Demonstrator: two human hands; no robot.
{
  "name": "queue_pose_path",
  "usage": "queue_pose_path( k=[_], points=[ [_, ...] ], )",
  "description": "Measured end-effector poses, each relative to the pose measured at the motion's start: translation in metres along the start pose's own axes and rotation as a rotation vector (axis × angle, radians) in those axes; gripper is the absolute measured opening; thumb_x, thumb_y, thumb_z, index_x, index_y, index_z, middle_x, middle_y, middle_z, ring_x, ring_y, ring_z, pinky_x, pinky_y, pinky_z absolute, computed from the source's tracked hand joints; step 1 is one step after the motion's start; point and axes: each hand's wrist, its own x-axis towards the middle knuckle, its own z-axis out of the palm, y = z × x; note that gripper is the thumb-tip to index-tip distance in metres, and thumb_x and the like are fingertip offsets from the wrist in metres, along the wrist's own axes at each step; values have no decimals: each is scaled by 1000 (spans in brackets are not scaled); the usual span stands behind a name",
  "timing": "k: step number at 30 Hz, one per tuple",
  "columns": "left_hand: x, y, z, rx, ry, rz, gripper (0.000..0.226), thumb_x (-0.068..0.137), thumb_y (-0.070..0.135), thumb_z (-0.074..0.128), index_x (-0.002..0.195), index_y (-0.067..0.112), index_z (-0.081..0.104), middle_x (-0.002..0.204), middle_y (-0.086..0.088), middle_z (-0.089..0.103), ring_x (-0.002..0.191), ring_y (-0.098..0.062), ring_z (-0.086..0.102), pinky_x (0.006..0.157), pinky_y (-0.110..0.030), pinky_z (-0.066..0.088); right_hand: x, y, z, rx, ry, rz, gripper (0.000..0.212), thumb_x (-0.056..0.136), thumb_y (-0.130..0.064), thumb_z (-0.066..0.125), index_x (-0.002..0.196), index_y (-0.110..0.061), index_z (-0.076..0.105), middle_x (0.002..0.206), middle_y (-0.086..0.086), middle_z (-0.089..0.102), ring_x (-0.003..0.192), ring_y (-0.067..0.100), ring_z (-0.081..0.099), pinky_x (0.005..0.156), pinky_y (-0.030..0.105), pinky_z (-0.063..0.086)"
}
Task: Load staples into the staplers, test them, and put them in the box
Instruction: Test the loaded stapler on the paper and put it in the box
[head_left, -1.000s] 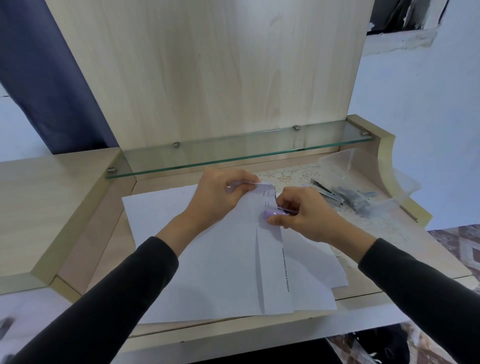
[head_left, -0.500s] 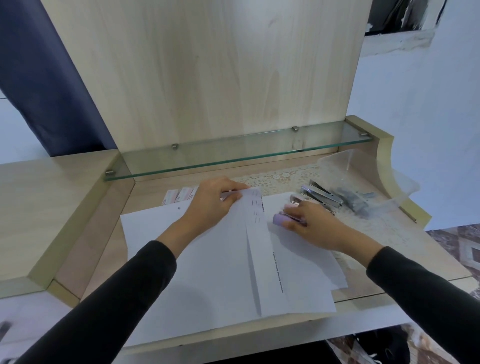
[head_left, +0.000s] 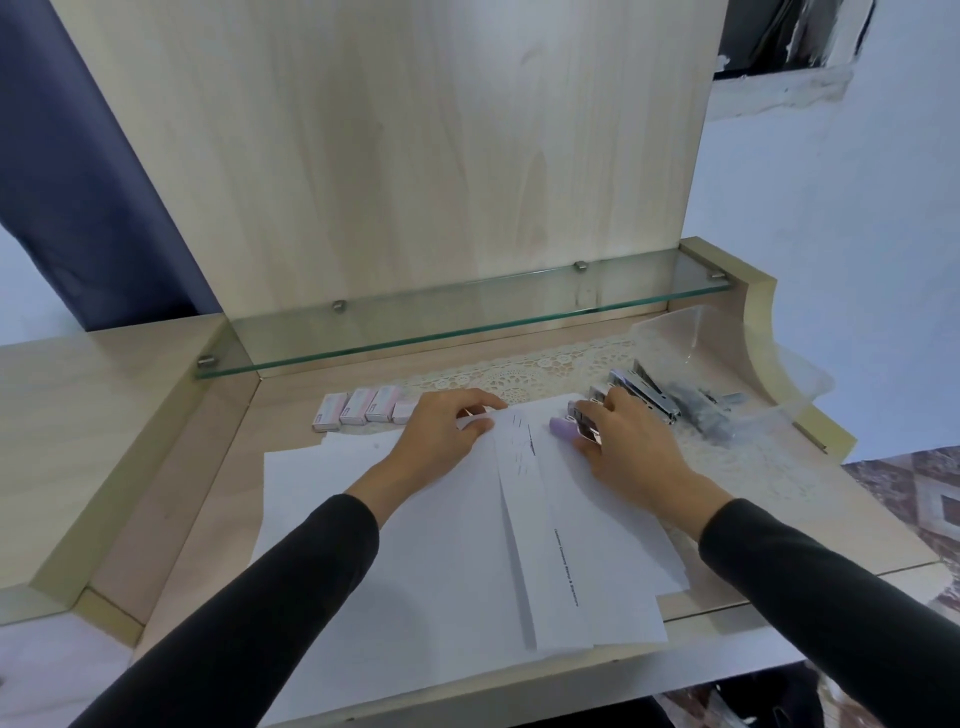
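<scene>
Furthest left, just beyond and to the left of the left hand, four small pink-and-white staple boxes (head_left: 358, 408) lie side by side in one row. The fourth is partly hidden behind the knuckles.

The left hand (head_left: 441, 436) lies palm down, its thumb and curled fingers pinching the top edge of one folded sheet (head_left: 540, 519). That sheet runs back toward the person between the two hands and has a line of print along one side. Under both hands and wrists, several loose white sheets (head_left: 441, 571) overlap; how many cannot be told.

Just right of the folded sheet's top, one lilac stapler (head_left: 562, 429) rests low over the paper. The right hand (head_left: 631, 452) grips it with fingers curled round its metal body, and only the lilac end pokes out to the left of the fingers.

Just beyond the right hand's fingertips, chrome staplers (head_left: 647, 389) lie close together on a lace mat (head_left: 519, 374), at least two, the exact count unclear. Further right, a clear bag (head_left: 691, 332) lies open, with a heap of grey pieces (head_left: 706, 415) at its mouth, too blurred to count.
</scene>
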Motion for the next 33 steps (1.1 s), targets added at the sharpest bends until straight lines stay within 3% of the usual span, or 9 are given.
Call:
queue_pose_path(
  k=[7, 11, 14, 16, 19, 24, 27, 30, 33],
  points=[
    [6, 3, 8, 3, -6, -22, 21, 87, 8, 60, 104, 18, 67, 102, -2, 65, 91, -14, 56, 84, -22, 44, 6, 2, -3, 9, 10, 49, 50, 87, -56, 41, 113, -17, 59, 109, 10, 52, 109, 27, 47, 81, 32, 43],
    [8, 3, 13, 7, 14, -34, 21, 85, 10, 62, 104, 18, 67, 99, -1, 64, 90, -13, 55, 87, -27, 45, -1, -11, -12, 42, 32, -130, 43, 87, -44, 53, 123, -22, 54, 117, 4, 52, 109, 22, 44, 91, 30, 36],
    [5, 4, 12, 26, 19, 6, 21, 84, 11, 63, 104, 16, 66, 100, 0, 65, 89, -13, 57, 90, -33, 46, -12, -20, -9, 53, -83, -265, 46, 86, -50, 50, 127, -29, 51, 131, -1, 49, 125, 20, 36, 105, 33, 28],
    [-1, 3, 7, 56, 31, 28, 20, 85, 14, 62, 105, 17, 65, 105, 1, 64, 89, -12, 56, 89, -30, 44, -18, -20, -3, 44, -155, -294, 45, 85, -51, 51, 124, -28, 54, 133, 1, 49, 131, 20, 34, 110, 36, 25],
    [-16, -2, -9, 70, 51, 15, 20, 86, 19, 62, 106, 21, 64, 106, 9, 59, 93, -8, 54, 87, -22, 41, -25, -16, 6, -61, -80, -358, 37, 73, -50, 54, 96, -25, 69, 102, 0, 68, 110, 27, 58, 88, 48, 46],
    [-64, -18, -38, 152, 78, -17, 19, 87, 24, 61, 106, 24, 64, 108, 15, 55, 101, -3, 49, 91, -17, 33, -29, -12, 7, -294, 57, -324, 27, 64, -48, 56, 81, -32, 68, 85, -13, 71, 73, 20, 62, 58, 36, 48],
    [-96, -29, -50, 275, 94, -33, 22, 87, 29, 59, 109, 26, 63, 114, 18, 53, 105, 2, 44, 90, -10, 24, -26, -9, 11, -348, 108, -326, 20, 59, -44, 68, 74, -31, 68, 81, -10, 70, 65, 22, 61, 56, 32, 48],
    [-120, -40, -56, 375, 117, -74, 31, 89, 32, 56, 118, 23, 60, 128, 10, 52, 117, -5, 43, 95, -13, 24, -24, -14, 16, -348, 104, -309, 23, 51, -38, 80, 67, -26, 68, 82, -2, 69, 65, 25, 61, 56, 35, 50],
    [-134, -48, -54, 429, -4, -157, 47, 92, 47, 40, 135, 26, 42, 145, 10, 33, 133, -8, 27, 107, -17, 15, -24, -18, 17, -273, 150, -303, 17, 60, -36, 74, 73, -26, 71, 86, 0, 70, 69, 25, 63, 56, 36, 51]
  ],
)
